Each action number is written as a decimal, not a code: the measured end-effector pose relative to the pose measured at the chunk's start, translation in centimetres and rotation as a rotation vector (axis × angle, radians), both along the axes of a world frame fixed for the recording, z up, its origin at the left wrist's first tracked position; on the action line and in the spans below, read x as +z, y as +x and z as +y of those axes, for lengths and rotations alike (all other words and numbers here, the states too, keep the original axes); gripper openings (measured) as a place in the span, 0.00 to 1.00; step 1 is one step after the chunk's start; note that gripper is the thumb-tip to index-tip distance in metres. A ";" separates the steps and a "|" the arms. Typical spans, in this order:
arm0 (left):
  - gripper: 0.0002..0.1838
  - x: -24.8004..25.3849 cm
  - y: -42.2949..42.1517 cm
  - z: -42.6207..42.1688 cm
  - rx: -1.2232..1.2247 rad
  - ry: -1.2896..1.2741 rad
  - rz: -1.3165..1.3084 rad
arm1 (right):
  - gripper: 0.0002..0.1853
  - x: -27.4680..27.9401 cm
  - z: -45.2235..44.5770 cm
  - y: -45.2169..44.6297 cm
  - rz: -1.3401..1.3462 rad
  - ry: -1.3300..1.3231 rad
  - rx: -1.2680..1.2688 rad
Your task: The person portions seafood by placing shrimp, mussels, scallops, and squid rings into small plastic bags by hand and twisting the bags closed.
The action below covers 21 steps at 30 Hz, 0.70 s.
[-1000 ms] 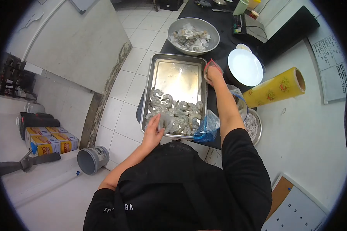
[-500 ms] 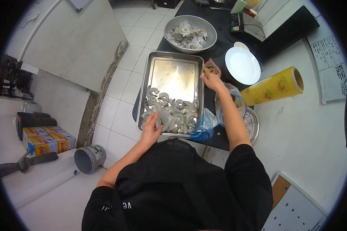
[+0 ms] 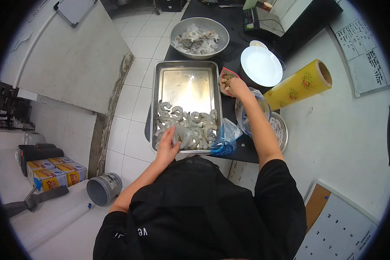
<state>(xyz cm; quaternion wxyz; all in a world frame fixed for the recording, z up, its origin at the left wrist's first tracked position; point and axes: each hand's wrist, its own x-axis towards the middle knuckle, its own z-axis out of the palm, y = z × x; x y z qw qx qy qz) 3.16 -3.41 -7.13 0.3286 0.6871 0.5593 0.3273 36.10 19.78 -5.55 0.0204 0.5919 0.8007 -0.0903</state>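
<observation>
My left hand [image 3: 167, 146] is at the near left corner of a metal tray [image 3: 219, 86], its fingers curled round a small clear plastic bag [image 3: 184, 136]. Grey raw shrimp [image 3: 196, 118] lie in the near half of that tray, around the bag. Just beyond the tray's right rim, my right hand [image 3: 237, 88] reaches down to a red-edged bag [image 3: 223, 76] of brownish pieces [image 3: 226, 79]. Its fingers are bent and their tips are hidden among the pieces. Under my right forearm stands a container lined with clear plastic [image 3: 242, 113].
A metal bowl [image 3: 223, 42] of shrimp shells stands behind the tray. To the right are a white plate [image 3: 261, 66], a yellow roll of film [image 3: 297, 86], a bowl of pale pieces [image 3: 278, 130] and a scale [image 3: 252, 21]. A blue plastic bag [image 3: 225, 141] touches the tray's near right corner.
My right hand has shifted from the left edge of the red-edged bag to its right side, uncovering more brownish pieces. My left hand stays on the clear bag. The whole view has shifted slightly.
</observation>
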 end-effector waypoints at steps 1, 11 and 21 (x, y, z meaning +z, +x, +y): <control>0.36 -0.1 0.0 0.0 -0.003 -0.001 0.000 | 0.08 0.3 0.7 -0.7 0.038 0.014 -0.043; 0.34 2.2 -0.4 -0.7 0.038 -0.115 -0.083 | 0.09 -7.3 6.1 -0.6 -0.230 -0.038 -0.127; 0.36 1.1 -0.7 -0.6 0.033 -0.139 -0.081 | 0.12 -5.3 4.6 -0.2 -0.250 -0.118 -0.097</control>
